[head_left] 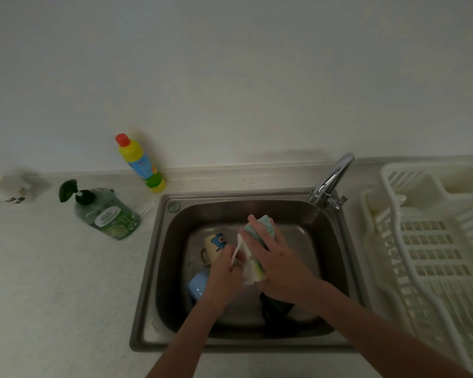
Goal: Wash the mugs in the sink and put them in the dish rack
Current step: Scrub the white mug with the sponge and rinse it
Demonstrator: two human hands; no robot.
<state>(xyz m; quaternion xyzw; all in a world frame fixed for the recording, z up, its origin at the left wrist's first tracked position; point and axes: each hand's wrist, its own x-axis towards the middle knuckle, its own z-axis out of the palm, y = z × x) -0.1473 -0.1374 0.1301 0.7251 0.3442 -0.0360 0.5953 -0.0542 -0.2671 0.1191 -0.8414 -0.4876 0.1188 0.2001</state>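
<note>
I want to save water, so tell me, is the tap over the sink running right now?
Apparently off. No stream shows below the faucet spout, and the sink basin beneath it looks undisturbed, though the frame is dim.

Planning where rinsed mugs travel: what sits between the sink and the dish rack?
Head view: only the chrome faucet and a bare counter strip between sink and dish rack.

Sink (331, 241) right half bare, cream mug (215, 245), blue mug (198, 286) and dark mug (275, 309) crowding left and front, tap (332, 178) overhanging back right corner, dish rack (432, 241) bare.
</note>
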